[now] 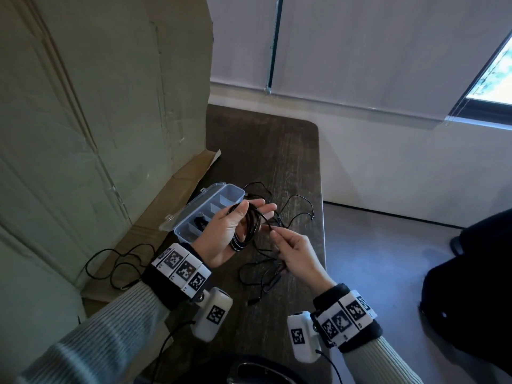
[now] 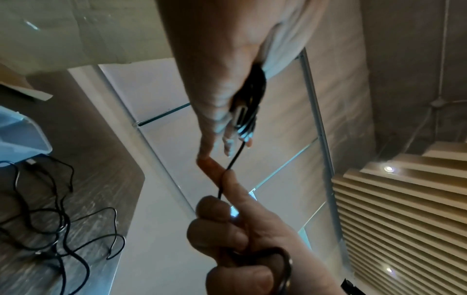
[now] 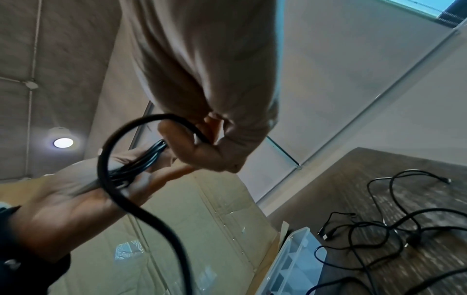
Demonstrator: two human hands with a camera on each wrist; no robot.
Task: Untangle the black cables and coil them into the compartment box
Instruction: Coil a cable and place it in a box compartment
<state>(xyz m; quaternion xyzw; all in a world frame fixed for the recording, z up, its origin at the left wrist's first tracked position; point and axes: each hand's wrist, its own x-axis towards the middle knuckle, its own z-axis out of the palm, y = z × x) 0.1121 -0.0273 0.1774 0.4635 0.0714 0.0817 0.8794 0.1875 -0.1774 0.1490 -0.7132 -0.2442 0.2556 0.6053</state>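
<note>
Your left hand [image 1: 221,234] raised palm-up, fingers extended, thumb clamping coiled black cable [image 1: 248,227]. Your right hand [image 1: 297,257] pinches its loose strand above dark wooden desk [image 1: 277,151].

Two hands: left [image 1: 221,231], right [image 1: 299,259]. One compartment box [image 1: 213,202]. One coiled cable [image 1: 249,225] in hand. One cardboard sheet [image 1: 105,106]. Loose cables [image 1: 277,270] on the counter [image 1: 277,151]: tangled, number indeterminate.

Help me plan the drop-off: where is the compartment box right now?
In the head view the compartment box lies open on the table, just beyond the left hand, beside the cardboard.
</note>
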